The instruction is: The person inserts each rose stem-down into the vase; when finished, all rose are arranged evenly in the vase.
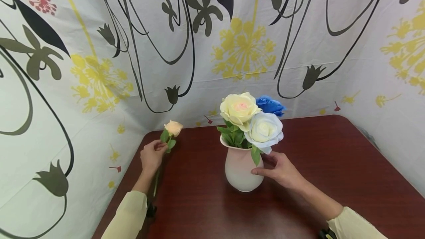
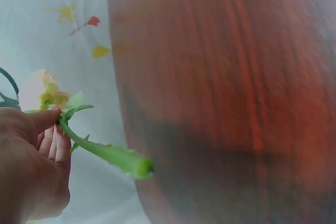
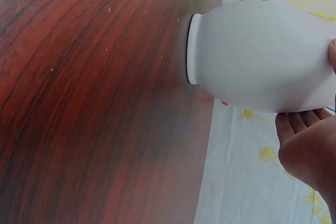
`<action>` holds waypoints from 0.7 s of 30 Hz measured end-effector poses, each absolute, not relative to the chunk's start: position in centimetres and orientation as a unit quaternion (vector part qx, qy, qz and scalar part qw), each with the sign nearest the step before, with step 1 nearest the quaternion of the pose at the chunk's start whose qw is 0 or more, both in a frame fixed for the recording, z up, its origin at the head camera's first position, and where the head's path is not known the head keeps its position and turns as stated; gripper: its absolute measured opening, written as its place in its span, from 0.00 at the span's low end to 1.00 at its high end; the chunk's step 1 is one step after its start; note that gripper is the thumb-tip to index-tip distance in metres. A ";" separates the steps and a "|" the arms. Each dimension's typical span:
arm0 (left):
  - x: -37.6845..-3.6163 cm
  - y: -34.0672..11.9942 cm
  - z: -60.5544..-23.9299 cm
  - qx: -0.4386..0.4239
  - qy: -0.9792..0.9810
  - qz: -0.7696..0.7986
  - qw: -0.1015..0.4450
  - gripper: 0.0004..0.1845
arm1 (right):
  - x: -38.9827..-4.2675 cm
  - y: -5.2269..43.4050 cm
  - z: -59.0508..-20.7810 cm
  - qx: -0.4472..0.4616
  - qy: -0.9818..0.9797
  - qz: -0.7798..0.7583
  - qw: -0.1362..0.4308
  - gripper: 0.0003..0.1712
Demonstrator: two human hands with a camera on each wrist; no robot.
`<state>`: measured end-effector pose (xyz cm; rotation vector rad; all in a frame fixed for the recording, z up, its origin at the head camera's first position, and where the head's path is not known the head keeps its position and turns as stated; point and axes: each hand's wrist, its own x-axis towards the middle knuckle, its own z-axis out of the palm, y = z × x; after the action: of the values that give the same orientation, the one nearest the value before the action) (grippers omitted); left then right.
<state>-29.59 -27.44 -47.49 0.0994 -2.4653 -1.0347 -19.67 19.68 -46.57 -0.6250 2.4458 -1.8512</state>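
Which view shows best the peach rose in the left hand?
The head view: the whole peach rose shows, bloom to stem, held by the left hand. The left wrist view gives only a blurred bloom and the cut stem end. The right wrist view shows only that hand's fingers, no bloom.

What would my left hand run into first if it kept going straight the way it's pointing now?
Probably the patterned curtain behind the table's far left corner. The left hand, holding the peach rose, points up and away; nothing else shows in that line, though depth is unclear.

Backdrop and counter

A dark red wood-grain counter lies under both grips; a white cloth printed with yellow, red and black flowers hangs behind and beside them.
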 end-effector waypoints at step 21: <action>-27.5 -21.9 -41.8 -0.032 -0.818 -0.501 0.279 0.12 | -19.7 19.7 -46.7 -0.204 0.779 -0.593 0.004 0.38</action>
<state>-27.51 -21.93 -41.84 -0.0847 -2.1947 -1.3447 -19.68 19.73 -46.69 -0.6377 2.4409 -1.8575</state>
